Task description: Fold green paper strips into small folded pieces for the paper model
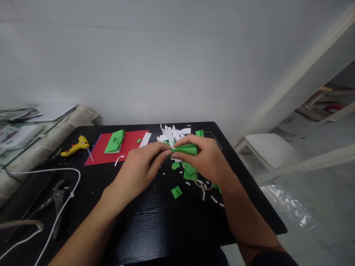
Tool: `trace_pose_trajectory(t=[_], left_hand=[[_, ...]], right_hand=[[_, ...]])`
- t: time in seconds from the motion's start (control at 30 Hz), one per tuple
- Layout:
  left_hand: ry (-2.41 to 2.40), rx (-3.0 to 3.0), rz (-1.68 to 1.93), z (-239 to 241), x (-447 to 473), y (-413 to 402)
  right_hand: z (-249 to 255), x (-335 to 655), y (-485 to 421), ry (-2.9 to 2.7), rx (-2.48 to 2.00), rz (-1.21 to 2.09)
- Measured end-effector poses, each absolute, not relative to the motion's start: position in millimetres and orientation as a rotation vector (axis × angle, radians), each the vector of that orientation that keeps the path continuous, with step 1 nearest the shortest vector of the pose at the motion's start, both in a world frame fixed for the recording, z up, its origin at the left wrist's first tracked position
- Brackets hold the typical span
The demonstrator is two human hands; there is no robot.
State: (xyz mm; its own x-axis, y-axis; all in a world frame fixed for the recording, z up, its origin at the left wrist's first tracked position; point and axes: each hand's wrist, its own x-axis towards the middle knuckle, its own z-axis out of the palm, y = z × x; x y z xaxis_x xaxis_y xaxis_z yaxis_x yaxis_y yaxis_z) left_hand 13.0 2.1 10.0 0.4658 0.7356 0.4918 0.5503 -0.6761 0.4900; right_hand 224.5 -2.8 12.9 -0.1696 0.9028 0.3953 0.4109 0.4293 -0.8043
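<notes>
Above the middle of the black table, both hands meet at a folded piece of green paper (185,149). My left hand (144,159) pinches the paper's narrow left end between thumb and fingers. My right hand (205,157) is closed round the wider right part, thumb below and fingers above. Beneath and behind the right hand lie green paper scraps (189,170) and a heap of white paper strips (170,135). A small green square with a crease (176,191) rests on the table nearer to me.
On the left, a red sheet (129,147) carries a folded green paper stack (115,142). A yellow glue gun (75,146) lies beside it. Pliers (58,197) and a white cable (74,170) are at the near left. Right of the table stands a white stool (270,149).
</notes>
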Motion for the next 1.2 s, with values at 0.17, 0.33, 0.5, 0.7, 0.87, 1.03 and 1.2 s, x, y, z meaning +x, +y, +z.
trace_pose_trajectory(t=[0.17, 0.33, 0.5, 0.7, 0.87, 1.03, 1.2], left_hand=[[1.143, 2.217, 1.110, 7, 10, 1], [1.082, 2.044, 1.145, 6, 10, 1], [1.048, 2.035, 1.088, 8, 13, 1], [0.945, 2.022, 1.182, 10, 15, -2], [0.942, 1.975, 1.249, 10, 17, -6], [0.966, 1.881, 1.282, 10, 18, -9], [0.917, 1.816, 1.304, 10, 19, -8]], right_hand=[[14, 223, -3, -1.455, -1.019, 0.902], [20, 221, -5, -1.286, -0.970, 0.885], [18, 216, -9, -1.297, -0.962, 0.838], [12, 206, -14, -1.397, -0.897, 0.859], [11, 201, -15, -1.354, -0.859, 0.897], [13, 202, -18, -1.352, -0.781, 0.970], [14, 202, -19, -1.361, -0.766, 0.990]])
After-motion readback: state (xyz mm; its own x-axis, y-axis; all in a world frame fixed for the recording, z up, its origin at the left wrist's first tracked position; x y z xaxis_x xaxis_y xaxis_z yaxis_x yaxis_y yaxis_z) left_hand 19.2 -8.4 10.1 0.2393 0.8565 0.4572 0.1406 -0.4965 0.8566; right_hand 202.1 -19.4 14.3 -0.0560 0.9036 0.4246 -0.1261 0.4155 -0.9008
